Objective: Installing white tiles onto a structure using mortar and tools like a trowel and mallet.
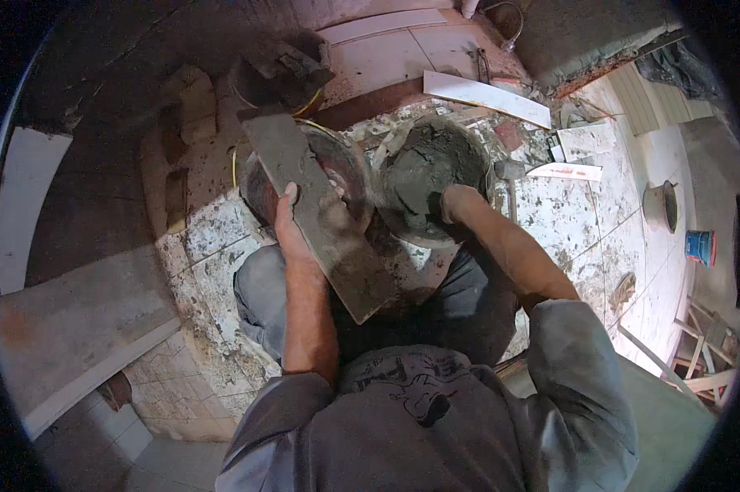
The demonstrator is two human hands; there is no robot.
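My left hand [292,221] grips the left long edge of a long, narrow tile strip [349,271] smeared grey, held at a slant over a bucket [259,184] with reddish marks inside. My right hand [460,201] is down in a second bucket [419,164] of thick grey mortar, its fingers curled; what they hold is hidden by the mortar and the hand itself. Both buckets stand close together in front of my bent knees [259,279].
Another bucket [259,86] with a tool across it stands behind. White tile strips [485,94], a hammer-like tool [509,172] and scraps lie on the splattered tiles. A pale bucket [657,209], a blue bucket [698,246] and wooden pieces [702,344] are right; a ledge [75,336] is left.
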